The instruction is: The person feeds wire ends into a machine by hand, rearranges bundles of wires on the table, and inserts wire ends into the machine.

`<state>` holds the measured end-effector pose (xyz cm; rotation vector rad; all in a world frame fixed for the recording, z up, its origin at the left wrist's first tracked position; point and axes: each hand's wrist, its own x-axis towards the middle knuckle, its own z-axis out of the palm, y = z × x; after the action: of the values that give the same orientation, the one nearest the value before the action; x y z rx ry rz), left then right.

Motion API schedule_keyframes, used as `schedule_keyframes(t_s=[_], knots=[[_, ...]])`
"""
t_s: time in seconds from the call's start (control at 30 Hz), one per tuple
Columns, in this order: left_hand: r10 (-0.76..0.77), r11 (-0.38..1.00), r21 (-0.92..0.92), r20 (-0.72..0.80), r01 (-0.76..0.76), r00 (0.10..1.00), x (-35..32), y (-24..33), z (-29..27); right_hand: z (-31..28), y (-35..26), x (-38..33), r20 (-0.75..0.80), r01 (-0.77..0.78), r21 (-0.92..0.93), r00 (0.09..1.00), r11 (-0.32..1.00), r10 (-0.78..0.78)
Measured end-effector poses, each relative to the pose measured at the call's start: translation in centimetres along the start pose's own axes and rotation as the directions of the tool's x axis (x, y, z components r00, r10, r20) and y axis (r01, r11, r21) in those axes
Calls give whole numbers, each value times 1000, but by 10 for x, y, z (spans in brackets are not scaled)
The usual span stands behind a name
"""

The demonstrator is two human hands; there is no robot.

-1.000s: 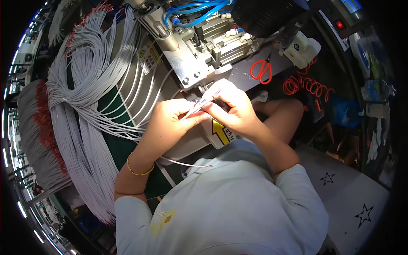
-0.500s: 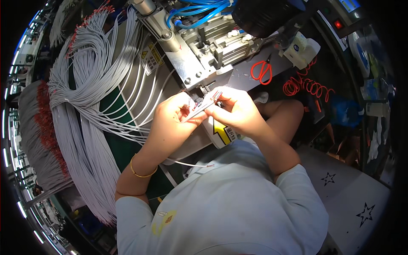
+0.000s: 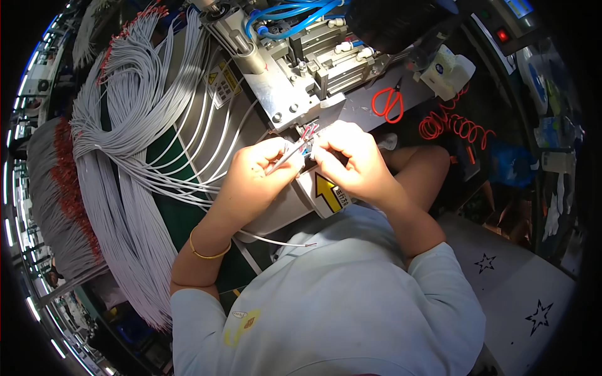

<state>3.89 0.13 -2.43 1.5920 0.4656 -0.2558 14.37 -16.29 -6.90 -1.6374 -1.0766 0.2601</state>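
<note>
My left hand (image 3: 258, 175) pinches a few thin grey wires (image 3: 283, 158) near their ends. My right hand (image 3: 348, 158) grips the same wire ends, whose red and blue tips (image 3: 308, 133) fan out just below the metal press machine (image 3: 295, 69). Both hands meet over a grey machine cover carrying a yellow arrow label (image 3: 328, 191). A gold bangle (image 3: 207, 252) circles my left wrist. One loose grey wire (image 3: 276, 241) trails under my left forearm.
Large bundles of grey wires with red ends (image 3: 119, 125) drape across the left of the bench. Red-handled scissors (image 3: 387, 103) and a red coiled cord (image 3: 453, 127) lie to the right. Blue air hoses (image 3: 282, 15) run over the machine. A white box with stars (image 3: 527, 294) sits lower right.
Both hands have stayed together in front of the machine, and the wire ends now point up toward the machine's opening with their tips spread.
</note>
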Motion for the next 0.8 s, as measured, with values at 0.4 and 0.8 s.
schedule_keyframes(t_s=[0.4, 0.8], knots=[[137, 837, 539, -37, -95, 990, 6, -12, -9, 11, 33, -12, -75, -215, 115, 972, 970, 224], [476, 483, 844, -27, -235, 879, -5, -20, 12, 8, 39, -5, 4, -282, 151, 958, 947, 285]])
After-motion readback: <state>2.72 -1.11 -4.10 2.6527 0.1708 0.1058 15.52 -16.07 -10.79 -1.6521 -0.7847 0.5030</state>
